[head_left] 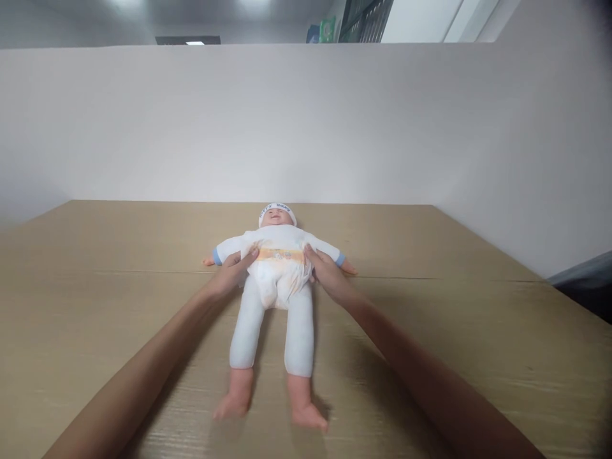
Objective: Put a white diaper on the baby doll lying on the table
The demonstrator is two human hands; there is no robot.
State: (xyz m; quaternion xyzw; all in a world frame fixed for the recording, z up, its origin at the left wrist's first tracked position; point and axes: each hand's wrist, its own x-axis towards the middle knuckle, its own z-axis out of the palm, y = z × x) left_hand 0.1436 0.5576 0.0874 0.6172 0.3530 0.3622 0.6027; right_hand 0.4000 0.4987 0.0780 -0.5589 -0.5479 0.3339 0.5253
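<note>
A baby doll [300, 328] in a white suit with blue cuffs and a white printed cap lies on its back, feet toward me. Around its hips and belly sits a white diaper [278, 275] with an orange printed band across the front. At the diaper's left side my left hand [239, 262] is closed, thumb on the front edge. My right hand [322, 264] grips the opposite side the same way, its thumb at the band's right end. The fingers of both hands are partly hidden at the doll's sides.
The doll rests on a wide wooden table [119, 306] with a seam running across it. A white wall [287, 121] rises behind the far edge and along the right. Something dark [586, 284] is by the table's right edge.
</note>
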